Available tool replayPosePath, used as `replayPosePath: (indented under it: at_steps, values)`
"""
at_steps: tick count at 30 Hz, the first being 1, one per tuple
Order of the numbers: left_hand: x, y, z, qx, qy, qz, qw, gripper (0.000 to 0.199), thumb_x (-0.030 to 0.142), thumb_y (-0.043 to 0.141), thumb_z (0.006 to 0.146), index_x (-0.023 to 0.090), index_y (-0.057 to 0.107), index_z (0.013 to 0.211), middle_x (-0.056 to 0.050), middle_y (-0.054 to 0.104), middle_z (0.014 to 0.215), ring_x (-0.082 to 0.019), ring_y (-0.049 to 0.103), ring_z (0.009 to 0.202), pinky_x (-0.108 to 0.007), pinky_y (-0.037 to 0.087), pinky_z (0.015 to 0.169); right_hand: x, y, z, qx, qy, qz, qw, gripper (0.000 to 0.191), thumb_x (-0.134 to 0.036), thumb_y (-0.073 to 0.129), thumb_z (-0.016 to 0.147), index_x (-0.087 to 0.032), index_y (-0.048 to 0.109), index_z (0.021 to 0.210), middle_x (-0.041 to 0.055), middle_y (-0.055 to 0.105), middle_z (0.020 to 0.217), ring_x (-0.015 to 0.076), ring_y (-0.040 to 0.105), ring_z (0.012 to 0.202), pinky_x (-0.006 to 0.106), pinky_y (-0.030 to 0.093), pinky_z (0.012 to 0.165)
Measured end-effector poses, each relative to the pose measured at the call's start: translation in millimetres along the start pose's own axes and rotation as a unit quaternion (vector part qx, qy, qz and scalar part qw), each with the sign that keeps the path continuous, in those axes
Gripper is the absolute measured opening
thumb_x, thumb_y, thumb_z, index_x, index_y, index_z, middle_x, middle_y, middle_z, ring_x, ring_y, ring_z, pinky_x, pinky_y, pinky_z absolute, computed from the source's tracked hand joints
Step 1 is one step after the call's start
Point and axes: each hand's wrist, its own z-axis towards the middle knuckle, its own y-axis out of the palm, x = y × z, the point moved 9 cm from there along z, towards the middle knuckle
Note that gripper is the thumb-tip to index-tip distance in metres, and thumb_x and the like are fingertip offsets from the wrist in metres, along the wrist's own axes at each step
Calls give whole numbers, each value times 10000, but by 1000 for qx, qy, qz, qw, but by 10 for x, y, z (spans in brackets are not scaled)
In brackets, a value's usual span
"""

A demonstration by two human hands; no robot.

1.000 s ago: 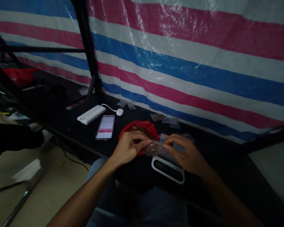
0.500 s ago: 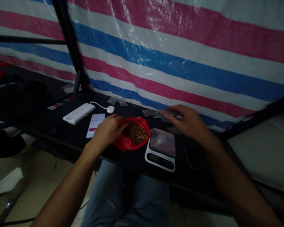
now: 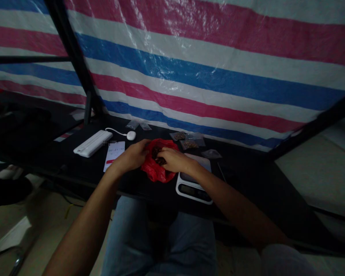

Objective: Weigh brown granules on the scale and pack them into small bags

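Right hand [image 3: 171, 159] dipping into a crinkled red plastic bag [image 3: 156, 174] on the black table [image 3: 149, 189].
Left fingers pinch its rim; I can't tell whether the right's are closed.

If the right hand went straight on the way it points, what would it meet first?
Probably the small brown pieces inside the crinkled red plastic bag; the right hand dips into its mouth. Next might come the bag's left side, but depth there is unclear.

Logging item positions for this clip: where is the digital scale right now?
In the head view, the digital scale sits right of the red bag, partly under the right forearm.
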Motion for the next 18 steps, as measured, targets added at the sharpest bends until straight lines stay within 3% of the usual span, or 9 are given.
replayPosePath:
  at_steps: [2,4,7,10,13,15,18]
  values:
    - [35,-128,2,35,-5,16,999,450,184,502,863,165,656,1286,-125,740,1241,-276,704,1112,-357,537,964,19,-30,-17,-4,-3,-4,1000,188,-84,648,876,-121,756,1025,145,710,1088,216,666,981,298,484,861]
    - [62,-177,-24,31,-22,43,998,427,173,521,860,178,684,1255,-119,757,1178,-282,715,1057,-349,542,916,43,-63,-37,-12,0,-15,1000,180,-81,664,871,-121,756,1020,145,725,1074,223,675,989,297,484,869]
    - [113,-108,-104,-20,-47,108,993,296,208,557,881,194,739,1113,-128,760,1039,-304,714,966,-366,542,849,69,-98,-37,-17,7,-35,999,187,-100,695,855,-110,749,1034,162,744,1076,246,695,995,305,495,858]
    - [308,-75,-149,14,-12,185,983,208,211,578,890,179,748,1004,-173,712,1115,-333,668,1059,-403,519,909,54,-71,-2,-22,-1,-42,999,209,-122,713,846,-85,745,1049,198,746,1112,280,705,1022,325,507,861]
    - [459,127,-117,-7,28,160,987,187,144,561,890,171,730,963,-164,705,1123,-294,677,1025,-372,514,891,83,-30,28,-29,7,-47,998,241,-75,693,837,-65,745,1072,219,749,1123,288,716,1017,329,511,843]
    - [419,291,-71,-46,14,120,992,178,129,651,828,164,722,988,-150,729,1077,-286,698,982,-352,522,859,114,-40,30,-29,10,-43,999,247,-45,680,831,-85,756,1062,193,767,1085,270,724,987,316,507,821]
    - [287,409,-10,-57,-11,100,993,296,115,745,744,163,739,1035,-164,748,1096,-313,715,996,-361,532,862,142,-100,9,-30,1,-32,999,206,-40,659,853,-147,786,974,120,794,976,227,730,904,293,493,780]
